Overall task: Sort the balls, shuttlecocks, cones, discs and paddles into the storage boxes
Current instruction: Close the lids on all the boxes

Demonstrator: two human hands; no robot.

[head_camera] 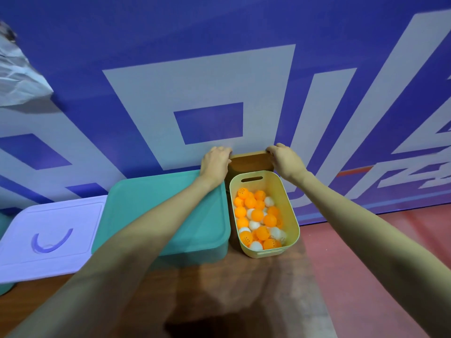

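From the head camera, a yellow plastic bin (pixel 291 217) with rounded corners and slot handles holds orange and white table-tennis balls (pixel 258 218) — smooth, piled loosely. Beside it sit a closed teal box (pixel 136 211) and a lilac lidded box (pixel 48 237). Behind the bin stands a brown wooden lid (pixel 251 163) — the left hand (pixel 214 164) and right hand (pixel 284 159) grip its two upper corners, fingers curled over.

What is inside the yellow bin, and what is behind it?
The yellow bin holds orange and white balls. Behind it, both the left hand and right hand grip a brown wooden lid against the blue wall. Its lower part is hidden.
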